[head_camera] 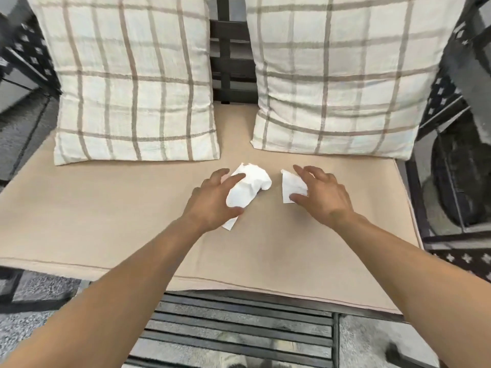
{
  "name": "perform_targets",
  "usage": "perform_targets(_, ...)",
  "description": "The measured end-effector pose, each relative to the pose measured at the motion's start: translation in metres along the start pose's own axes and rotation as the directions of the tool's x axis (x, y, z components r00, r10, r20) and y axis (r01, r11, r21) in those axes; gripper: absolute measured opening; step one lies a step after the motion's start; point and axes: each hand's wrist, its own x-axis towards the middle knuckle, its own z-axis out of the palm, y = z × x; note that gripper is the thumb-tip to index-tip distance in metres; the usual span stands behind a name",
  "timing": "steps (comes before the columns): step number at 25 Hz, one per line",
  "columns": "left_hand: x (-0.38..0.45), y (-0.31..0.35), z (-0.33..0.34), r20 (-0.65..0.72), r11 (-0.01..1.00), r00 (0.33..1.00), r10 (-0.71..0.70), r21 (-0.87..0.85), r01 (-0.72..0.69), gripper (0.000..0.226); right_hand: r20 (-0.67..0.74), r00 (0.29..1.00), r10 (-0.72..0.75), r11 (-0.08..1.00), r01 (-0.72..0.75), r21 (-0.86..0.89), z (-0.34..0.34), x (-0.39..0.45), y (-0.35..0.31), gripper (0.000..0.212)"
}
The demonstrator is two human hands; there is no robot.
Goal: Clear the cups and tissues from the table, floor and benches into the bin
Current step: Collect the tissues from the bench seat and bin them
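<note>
- Ok, both tissues lie on the bench cushion [106, 208], in front of the pillows [138, 88].
- My left hand [212, 200] is curled round the bigger tissue [248, 188], fingers not closed yet.
- My right hand [322, 193] is spread over the small tissue [291, 185], thumb touching its edge, nothing gripped.
- Tip: pinch each wad whole, lift w/o snagging fabric; bin not in view.

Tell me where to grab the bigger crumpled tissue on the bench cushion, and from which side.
Pinch the raised, bunched middle of the bigger tissue from above, closing the left hand across its narrow width. It lies flat-edged on the cushion, so the edges likely offer little to catch; the crumpled hump stands up.
</note>
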Motion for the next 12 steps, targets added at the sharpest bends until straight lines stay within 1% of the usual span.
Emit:
perform_targets(3, 0.027, -0.005, 0.011, 0.145, 1.0, 0.989, 0.012, -0.007, -0.011, 0.083, 0.091, 0.996, -0.015, 0.997, 0.022, -0.073, 0.014, 0.025, 0.006, 0.063)
perform_targets(6, 0.039, -0.01, 0.019, 0.23, 0.998, 0.973, 0.037, 0.037, -0.047, 0.077, 0.09, 0.996, -0.026, 0.995, 0.035, -0.098, 0.026, 0.035, 0.009, 0.054)
perform_targets(9, 0.04, -0.011, 0.021, 0.209, 0.999, 0.978, 0.014, -0.049, -0.004, 0.064, 0.038, 0.999, -0.024, 0.998, 0.026, -0.064, 0.031, 0.036, 0.006, 0.037)
perform_targets(10, 0.037, -0.01, 0.022, 0.195, 0.997, 0.981, 0.006, -0.08, 0.01, 0.063, 0.01, 1.0, -0.01, 1.0, 0.011, -0.021, 0.032, 0.035, 0.004, 0.032)
perform_targets(12, 0.027, -0.008, 0.021, 0.181, 0.994, 0.983, -0.003, -0.108, 0.022, 0.071, -0.064, 0.997, 0.046, 0.992, -0.038, 0.118, 0.031, 0.026, -0.003, 0.026)
